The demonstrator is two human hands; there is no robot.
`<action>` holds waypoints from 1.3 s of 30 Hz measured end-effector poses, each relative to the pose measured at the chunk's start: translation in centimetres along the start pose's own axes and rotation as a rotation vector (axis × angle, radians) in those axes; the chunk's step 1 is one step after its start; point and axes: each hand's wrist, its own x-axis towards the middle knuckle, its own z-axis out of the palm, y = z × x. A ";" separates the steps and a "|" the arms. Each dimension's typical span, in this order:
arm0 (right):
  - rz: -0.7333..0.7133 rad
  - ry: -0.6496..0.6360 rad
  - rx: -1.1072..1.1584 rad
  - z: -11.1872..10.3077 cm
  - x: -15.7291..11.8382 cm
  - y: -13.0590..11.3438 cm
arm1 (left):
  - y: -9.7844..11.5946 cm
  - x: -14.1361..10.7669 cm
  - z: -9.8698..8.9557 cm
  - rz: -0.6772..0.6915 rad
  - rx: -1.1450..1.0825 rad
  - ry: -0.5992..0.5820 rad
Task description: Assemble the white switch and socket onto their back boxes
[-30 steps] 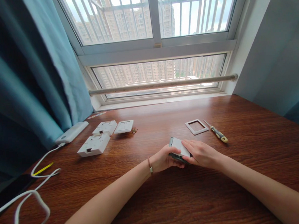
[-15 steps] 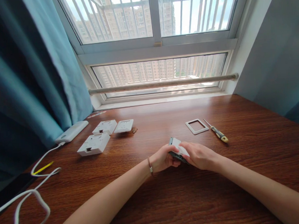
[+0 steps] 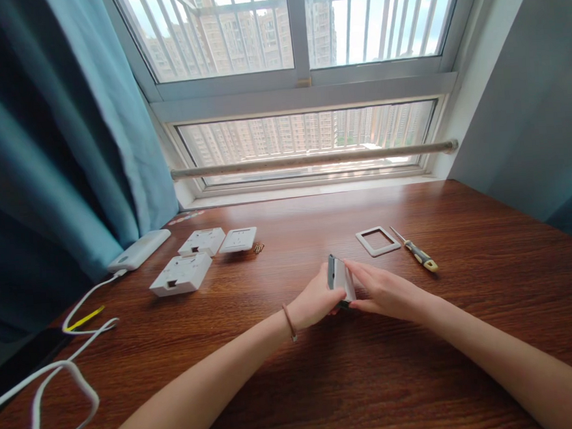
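Over the middle of the table my left hand (image 3: 317, 298) grips a small block with a white face and dark grey sides, which looks like a wall switch (image 3: 341, 281). The block is tilted up on edge, and my left thumb lies across its lower front. My right hand (image 3: 382, 291) holds its right side, fingers at the top and thumb at the bottom corner. Both hands are closed around it; its back is hidden. Beyond my right hand lie a white square cover frame (image 3: 390, 249) and a screwdriver (image 3: 420, 255) with a grey and yellow handle.
At the left are two white mounting boxes (image 3: 185, 280), a white socket panel (image 3: 239, 239) and several small screws (image 3: 259, 248). A white power bank (image 3: 139, 251) with a looped white cable (image 3: 87, 297) lies by the blue curtain (image 3: 129, 153). A yellow stick (image 3: 86, 318) is near the cable.
The wall switch has been turned more upright in my hands. My left thumb has moved onto its front, and my right fingers have shifted from its face to its right edge.
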 end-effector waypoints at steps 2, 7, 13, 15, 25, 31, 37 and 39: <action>-0.010 0.003 0.007 -0.2 0.0 -0.3 | 0.0 -0.1 -0.1 -0.001 0.029 -0.027; 0.002 -0.049 0.014 -0.2 -0.2 -0.6 | 0.2 -0.4 -0.2 -0.055 0.143 -0.104; 0.048 -0.059 -0.044 -0.1 -0.3 -1.2 | 0.4 -0.8 0.1 -0.050 0.197 -0.144; 0.060 -0.051 -0.051 0.0 -0.3 -1.5 | 0.6 -1.0 0.3 -0.008 0.229 -0.132; 0.027 0.053 -0.041 1.2 -0.2 -2.6 | 0.8 -1.7 1.7 0.182 0.283 0.085; 0.068 0.008 0.003 1.6 -0.1 -3.2 | 0.5 -1.7 2.4 0.178 0.183 0.097; 0.084 0.026 -0.007 1.6 0.0 -3.4 | -0.3 -1.4 2.6 0.114 0.035 0.172; 0.070 0.030 -0.009 1.1 0.0 -3.0 | -0.4 -1.1 2.3 0.048 -0.101 0.142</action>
